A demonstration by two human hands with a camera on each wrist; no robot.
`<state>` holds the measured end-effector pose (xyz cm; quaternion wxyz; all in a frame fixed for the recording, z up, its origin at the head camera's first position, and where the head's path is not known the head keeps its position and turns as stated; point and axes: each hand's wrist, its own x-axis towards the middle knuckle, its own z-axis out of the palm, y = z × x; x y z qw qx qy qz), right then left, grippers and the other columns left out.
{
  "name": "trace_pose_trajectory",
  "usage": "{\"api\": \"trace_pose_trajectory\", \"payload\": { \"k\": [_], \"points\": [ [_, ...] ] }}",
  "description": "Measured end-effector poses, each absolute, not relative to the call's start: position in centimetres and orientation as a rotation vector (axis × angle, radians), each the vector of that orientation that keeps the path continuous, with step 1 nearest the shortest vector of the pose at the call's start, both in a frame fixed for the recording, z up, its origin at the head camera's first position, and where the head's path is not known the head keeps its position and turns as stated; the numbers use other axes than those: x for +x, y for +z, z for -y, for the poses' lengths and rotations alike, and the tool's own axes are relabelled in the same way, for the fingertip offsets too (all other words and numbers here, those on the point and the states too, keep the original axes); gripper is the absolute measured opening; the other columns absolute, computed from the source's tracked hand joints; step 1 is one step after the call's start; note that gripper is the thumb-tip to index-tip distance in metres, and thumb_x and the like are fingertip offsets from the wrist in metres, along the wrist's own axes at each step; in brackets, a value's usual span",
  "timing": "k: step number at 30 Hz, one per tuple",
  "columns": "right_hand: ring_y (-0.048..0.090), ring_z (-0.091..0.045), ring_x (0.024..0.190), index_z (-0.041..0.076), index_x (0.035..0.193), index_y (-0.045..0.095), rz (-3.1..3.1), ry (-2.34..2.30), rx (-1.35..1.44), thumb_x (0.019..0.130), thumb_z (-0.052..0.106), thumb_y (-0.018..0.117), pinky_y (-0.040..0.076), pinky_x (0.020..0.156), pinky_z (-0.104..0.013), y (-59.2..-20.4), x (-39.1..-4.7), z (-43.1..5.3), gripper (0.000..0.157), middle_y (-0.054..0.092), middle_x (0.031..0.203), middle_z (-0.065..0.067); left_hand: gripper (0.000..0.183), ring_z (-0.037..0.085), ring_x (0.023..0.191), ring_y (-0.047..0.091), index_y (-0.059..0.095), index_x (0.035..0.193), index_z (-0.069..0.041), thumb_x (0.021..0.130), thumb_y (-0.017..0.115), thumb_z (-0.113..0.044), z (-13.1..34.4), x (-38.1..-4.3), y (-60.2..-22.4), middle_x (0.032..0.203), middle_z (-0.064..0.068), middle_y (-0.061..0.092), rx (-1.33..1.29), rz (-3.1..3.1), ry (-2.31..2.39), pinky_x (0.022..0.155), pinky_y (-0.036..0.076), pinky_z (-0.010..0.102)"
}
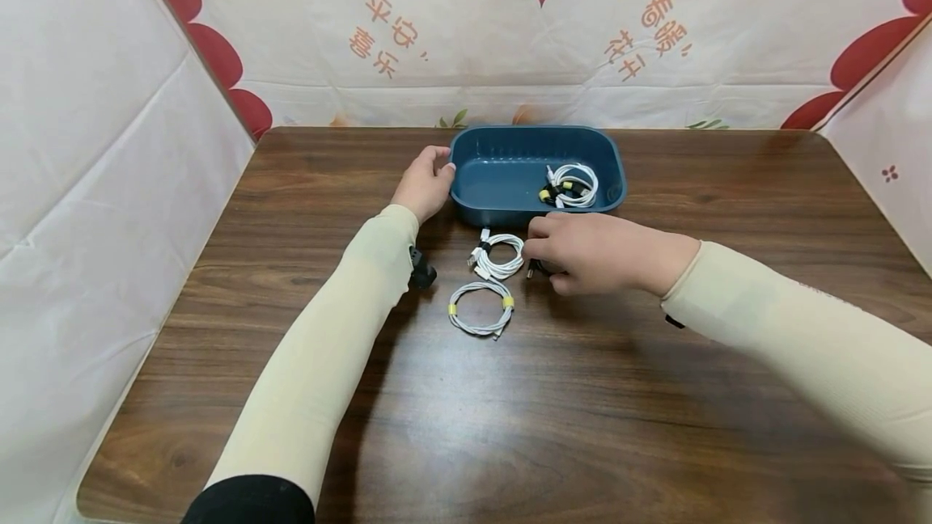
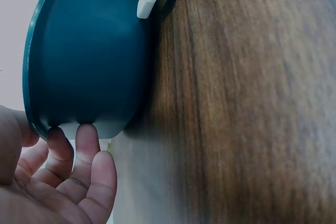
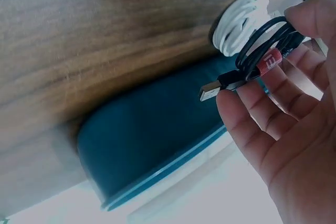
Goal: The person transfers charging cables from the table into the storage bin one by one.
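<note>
A dark blue plastic bin (image 1: 502, 218) stands at the back of the table. My left hand (image 1: 425, 184) holds it at its left end; in the left wrist view the fingertips (image 2: 86, 132) meet the outer wall just below the rim. In my right hand (image 1: 593, 253) is a coiled black USB cable (image 3: 262, 51) with a red tag, pinched between thumb and fingers in front of the bin. Left of that hand lies a white cable coil (image 1: 502, 257) with a black tie. Nearer me lies another white cable (image 1: 480, 330), looped wide with yellow ties.
Inside the bin, at its right end, sit a coiled white cable (image 1: 586, 176) and a black cable with yellow ties (image 1: 551, 195). The brown wooden table (image 1: 539, 427) reaches back to a printed white cloth (image 1: 473, 31).
</note>
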<state>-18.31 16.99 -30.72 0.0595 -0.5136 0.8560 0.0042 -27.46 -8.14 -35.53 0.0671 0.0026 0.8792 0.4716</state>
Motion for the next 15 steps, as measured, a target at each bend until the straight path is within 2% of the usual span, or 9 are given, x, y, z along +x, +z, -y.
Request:
{"api": "trace_pose_trajectory", "payload": {
  "k": [10,15],
  "points": [
    [0.047,-0.018,0.081,0.012,0.108,0.065,-2.619,0.019,-1.541,0.082,0.013,0.07,0.044,0.072,-0.037,-29.0,-19.5,-17.2,0.026,0.05,0.092,0.0,0.042,0.023,0.107,0.054,0.045,0.147,-0.018,0.107,0.046,-0.03,8.2,-27.4,-35.5,0.129,0.009,0.056,-0.004,-2.643,1.426,0.096,0.044,0.04],
    [0.051,-0.02,0.085,0.009,0.113,0.066,-2.64,0.067,-1.497,0.083,0.014,0.071,0.046,0.076,-0.039,-27.9,-20.3,-17.1,0.031,0.054,0.098,-0.003,0.041,0.023,0.103,0.054,0.045,0.146,-0.017,0.107,0.046,-0.029,8.2,-27.4,-35.7,0.121,0.009,0.057,0.011,-2.651,1.431,0.093,0.045,0.04]
  ]
}}
